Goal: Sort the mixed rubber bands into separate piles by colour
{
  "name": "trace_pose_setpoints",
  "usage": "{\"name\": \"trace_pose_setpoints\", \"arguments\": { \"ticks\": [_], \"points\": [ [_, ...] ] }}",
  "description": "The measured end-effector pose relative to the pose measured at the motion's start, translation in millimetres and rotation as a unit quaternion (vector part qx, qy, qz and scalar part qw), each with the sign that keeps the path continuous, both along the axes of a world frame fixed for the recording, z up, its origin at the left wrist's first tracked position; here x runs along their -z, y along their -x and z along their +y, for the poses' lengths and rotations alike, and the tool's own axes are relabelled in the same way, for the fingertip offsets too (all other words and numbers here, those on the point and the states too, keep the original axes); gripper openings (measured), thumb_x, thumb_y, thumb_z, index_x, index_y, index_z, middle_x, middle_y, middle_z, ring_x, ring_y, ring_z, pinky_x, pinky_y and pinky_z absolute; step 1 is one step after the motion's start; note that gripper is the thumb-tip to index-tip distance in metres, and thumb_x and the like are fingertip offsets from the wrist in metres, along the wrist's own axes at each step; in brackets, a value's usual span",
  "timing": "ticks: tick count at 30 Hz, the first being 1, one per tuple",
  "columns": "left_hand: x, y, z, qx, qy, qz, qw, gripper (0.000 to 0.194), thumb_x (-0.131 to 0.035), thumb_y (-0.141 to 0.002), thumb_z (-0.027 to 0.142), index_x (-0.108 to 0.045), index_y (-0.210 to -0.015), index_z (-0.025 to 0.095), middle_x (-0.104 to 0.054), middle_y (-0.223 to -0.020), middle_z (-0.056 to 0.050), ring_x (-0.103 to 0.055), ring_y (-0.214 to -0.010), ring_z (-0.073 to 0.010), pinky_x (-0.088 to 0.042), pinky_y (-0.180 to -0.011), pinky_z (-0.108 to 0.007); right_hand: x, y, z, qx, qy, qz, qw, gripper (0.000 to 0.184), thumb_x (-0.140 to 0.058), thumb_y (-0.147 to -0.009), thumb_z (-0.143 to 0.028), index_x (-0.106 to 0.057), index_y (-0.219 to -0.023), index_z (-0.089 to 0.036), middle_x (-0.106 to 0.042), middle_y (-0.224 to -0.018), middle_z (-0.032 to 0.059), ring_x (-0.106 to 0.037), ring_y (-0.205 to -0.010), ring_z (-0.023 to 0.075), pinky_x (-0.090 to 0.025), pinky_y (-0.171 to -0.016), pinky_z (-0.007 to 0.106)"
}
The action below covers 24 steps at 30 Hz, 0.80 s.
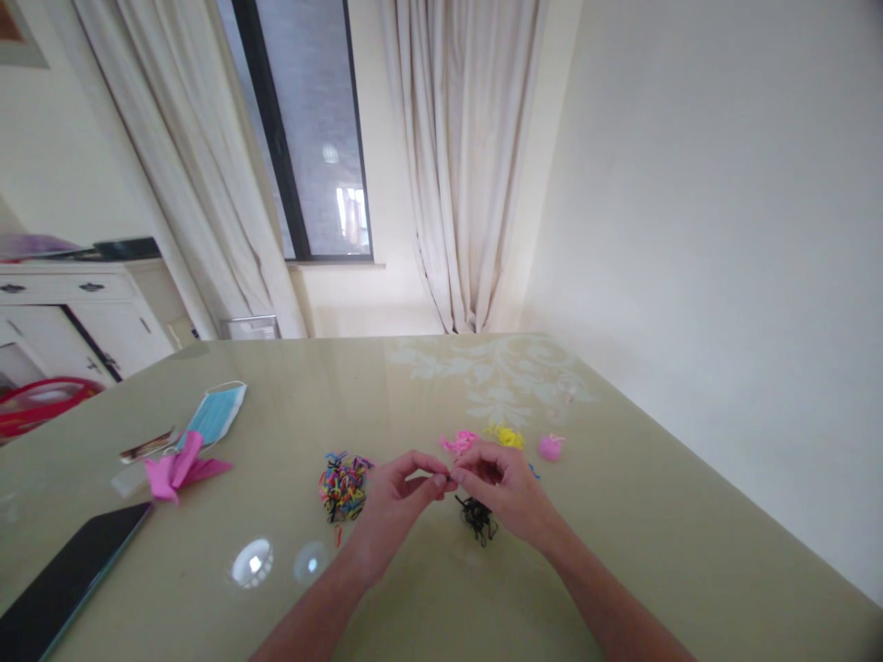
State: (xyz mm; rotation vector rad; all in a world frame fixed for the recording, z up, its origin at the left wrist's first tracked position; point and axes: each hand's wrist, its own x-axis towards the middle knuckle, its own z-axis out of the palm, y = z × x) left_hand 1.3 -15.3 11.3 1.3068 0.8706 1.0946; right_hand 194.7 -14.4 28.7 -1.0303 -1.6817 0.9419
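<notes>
My left hand point(393, 506) and my right hand point(510, 487) meet above the table, thumbs and fingers pinched together at the tips. Whatever lies between them is too small to make out. Just left of my left hand is a heap of mixed-colour small rubber bands point(343, 487), with a loose red-orange band point(338, 535) below it. Under my right hand lies a pile of black rubber bands point(477, 520). Pink bands point(459, 442) and yellow bands point(508, 436) sit behind the hands, both partly hidden. A bit of blue point(533, 471) shows beside my right hand.
A round pink object point(550, 448) lies on the glossy table point(303, 386) at the right. Toward the left are a blue face mask point(215, 414), a folded pink piece point(180, 471) and a dark flat device point(73, 575). A wall borders the right side.
</notes>
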Motion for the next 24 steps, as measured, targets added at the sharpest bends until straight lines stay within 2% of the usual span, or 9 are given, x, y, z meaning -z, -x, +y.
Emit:
{"name": "trace_pose_setpoints", "arguments": {
  "ticks": [3, 5, 6, 8, 9, 10, 16, 21, 24],
  "points": [
    [-2.0, 11, 7, -0.002, -0.033, 0.063, 0.998, 0.032, -0.072, -0.087, 0.049, -0.073, -0.101, 0.02, -0.079, -0.1, -0.008, -0.076, -0.096, -0.025, -0.057, -0.086, -0.036, -6.1, -3, 0, 0.012, 0.018, 0.046, 0.999, 0.031, -0.076, -0.087, -0.048, -0.079, -0.078, -0.019, -0.066, -0.067, 0.0021, -0.053, -0.062, 0.0153, -0.04, -0.059, 0.028],
    [-2.4, 29, 18, -0.049, -0.089, 0.18, 0.978, 0.033, -0.065, -0.091, 0.048, -0.073, -0.108, 0.021, -0.079, -0.104, -0.009, -0.074, -0.096, -0.0263, -0.057, -0.087, -0.039, -12.5, -9, -2, 0.035, 0.041, 0.102, 0.993, 0.031, -0.079, -0.085, -0.049, -0.08, -0.079, -0.019, -0.068, -0.07, 0.0029, -0.056, -0.064, 0.0166, -0.043, -0.061, 0.029],
    [-1.7, 41, 24, -0.096, -0.13, 0.269, 0.949, 0.031, -0.063, -0.092, 0.045, -0.075, -0.108, 0.022, -0.078, -0.106, -0.01, -0.073, -0.098, -0.027, -0.055, -0.088, -0.04, -16.0, -12, -2, 0.05, 0.048, 0.131, 0.989, 0.031, -0.08, -0.083, -0.05, -0.08, -0.079, -0.019, -0.069, -0.07, 0.0033, -0.057, -0.065, 0.0168, -0.044, -0.061, 0.03],
    [1.3, 64, 36, -0.179, -0.181, 0.446, 0.858, 0.026, -0.057, -0.092, 0.033, -0.077, -0.106, 0.023, -0.076, -0.112, -0.01, -0.068, -0.11, -0.0306, -0.049, -0.099, -0.046, -22.4, -19, -4, 0.073, 0.05, 0.179, 0.98, 0.03, -0.083, -0.08, -0.05, -0.08, -0.075, -0.02, -0.069, -0.069, 0.0035, -0.055, -0.063, 0.0165, -0.043, -0.06, 0.03],
    [3.5, 75, 41, -0.206, -0.178, 0.51, 0.816, 0.027, -0.055, -0.092, 0.029, -0.078, -0.105, 0.023, -0.076, -0.115, -0.011, -0.066, -0.113, -0.0321, -0.047, -0.101, -0.047, -25.0, -21, -5, 0.079, 0.049, 0.197, 0.976, 0.031, -0.085, -0.078, -0.049, -0.079, -0.073, -0.02, -0.068, -0.067, 0.0034, -0.053, -0.061, 0.016, -0.042, -0.058, 0.03],
    [5.7, 83, 45, -0.21, -0.166, 0.546, 0.794, 0.029, -0.054, -0.093, 0.028, -0.078, -0.106, 0.022, -0.076, -0.115, -0.011, -0.066, -0.113, -0.0318, -0.047, -0.101, -0.047, -27.0, -23, -5, 0.08, 0.049, 0.211, 0.973, 0.031, -0.086, -0.077, -0.049, -0.079, -0.071, -0.02, -0.067, -0.066, 0.0031, -0.051, -0.06, 0.0155, -0.04, -0.056, 0.03],
    [11.3, 91, 47, -0.13, -0.141, 0.614, 0.766, 0.025, -0.057, -0.096, 0.03, -0.079, -0.107, 0.027, -0.075, -0.114, -0.006, -0.065, -0.112, -0.0274, -0.045, -0.095, -0.04, -24.9, -20, -3, 0.062, 0.073, 0.228, 0.969, 0.027, -0.088, -0.075, -0.046, -0.081, -0.071, -0.02, -0.06, -0.058, 0.0008, -0.046, -0.057, 0.0137, -0.037, -0.055, 0.029],
    [9.5, 76, 43, -0.129, -0.185, 0.663, 0.714, 0.019, -0.06, -0.096, 0.028, -0.079, -0.095, 0.026, -0.074, -0.111, -0.007, -0.062, -0.111, -0.0277, -0.042, -0.093, -0.04, -20.5, -14, -4, 0.037, 0.08, 0.234, 0.968, 0.024, -0.087, -0.077, -0.043, -0.081, -0.071, -0.021, -0.057, -0.056, -0.0014, -0.043, -0.055, 0.0119, -0.037, -0.058, 0.028],
    [11.2, 74, 45, -0.149, -0.211, 0.652, 0.713, 0.021, -0.057, -0.098, 0.028, -0.077, -0.096, 0.023, -0.074, -0.11, -0.008, -0.063, -0.11, -0.0283, -0.043, -0.093, -0.041, -21.2, -14, -5, 0.038, 0.081, 0.231, 0.969, 0.024, -0.087, -0.077, -0.043, -0.081, -0.071, -0.021, -0.056, -0.056, -0.0017, -0.042, -0.055, 0.0117, -0.036, -0.058, 0.028]
  ]
}}
